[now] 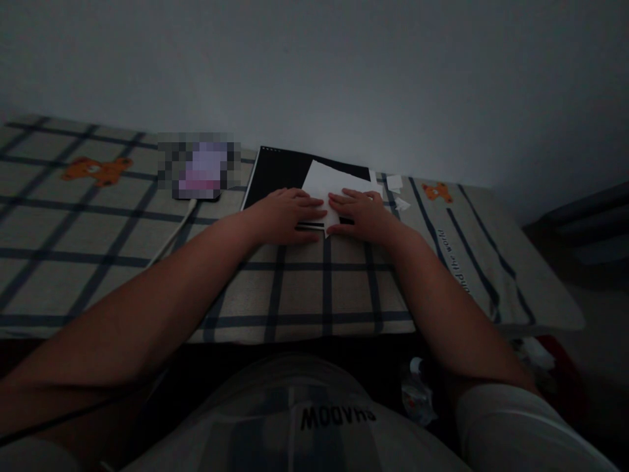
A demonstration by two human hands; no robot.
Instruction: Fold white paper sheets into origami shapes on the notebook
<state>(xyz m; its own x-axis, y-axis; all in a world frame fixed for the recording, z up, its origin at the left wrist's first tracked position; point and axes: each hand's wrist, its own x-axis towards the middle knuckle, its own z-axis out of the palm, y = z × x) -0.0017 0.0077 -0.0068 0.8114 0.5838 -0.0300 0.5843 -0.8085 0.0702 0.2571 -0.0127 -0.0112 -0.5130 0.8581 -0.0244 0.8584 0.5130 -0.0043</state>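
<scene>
A white sheet of paper (334, 176) lies at a slant over a black flat pad or folder (280, 170) with pale edges. My left hand (285, 215) rests palm down on the sheet's left part, fingers stretched out to the right. From the other side my right hand (361, 215) lies flat on the paper, its fingers spread and pointing left. The fingertips of both hands nearly meet over the sheet's near corner. Whether the paper is folded there is hidden by the fingers. Small white paper pieces (394, 183) lie just right of the pad.
A checked tablecloth (304, 282) covers the table against a pale wall. To the left lies a phone (204, 172), its screen blurred, with a white cable (171, 236). Below the table's front edge, a clear plastic bottle (417, 390) shows beside my right arm.
</scene>
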